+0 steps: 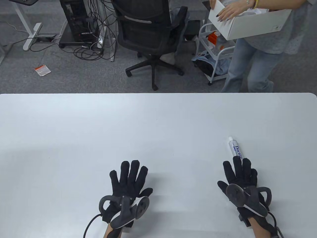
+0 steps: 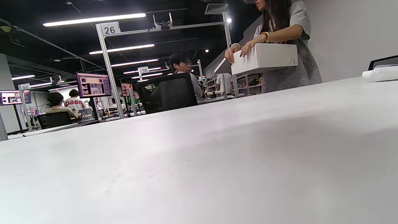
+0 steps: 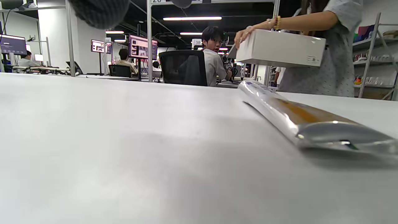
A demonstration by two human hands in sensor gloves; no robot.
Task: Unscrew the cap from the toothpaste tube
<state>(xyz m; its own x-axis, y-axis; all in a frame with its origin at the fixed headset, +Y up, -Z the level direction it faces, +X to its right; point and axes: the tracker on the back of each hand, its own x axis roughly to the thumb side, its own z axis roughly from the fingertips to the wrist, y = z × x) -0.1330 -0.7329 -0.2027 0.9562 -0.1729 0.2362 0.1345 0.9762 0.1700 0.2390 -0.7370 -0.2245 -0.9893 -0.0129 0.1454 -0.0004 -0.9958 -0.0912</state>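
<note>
A silver toothpaste tube point(image 1: 236, 149) with blue lettering lies on the white table point(image 1: 148, 129) at the right, its white cap point(image 1: 230, 138) on and pointing away from me. My right hand point(image 1: 239, 171) lies open, palm down, its fingertips over the tube's tail end; it grips nothing. In the right wrist view the tube point(image 3: 292, 115) lies flat with its crimped end nearest the camera. My left hand point(image 1: 131, 173) lies open, palm down, on the table well left of the tube. The left wrist view shows the tube point(image 2: 381, 73) far off at the right edge.
A person holding a white box point(image 1: 247, 21) stands beyond the table's far right edge, beside a white wire cart point(image 1: 213, 52). A black office chair point(image 1: 148, 32) stands behind the far edge.
</note>
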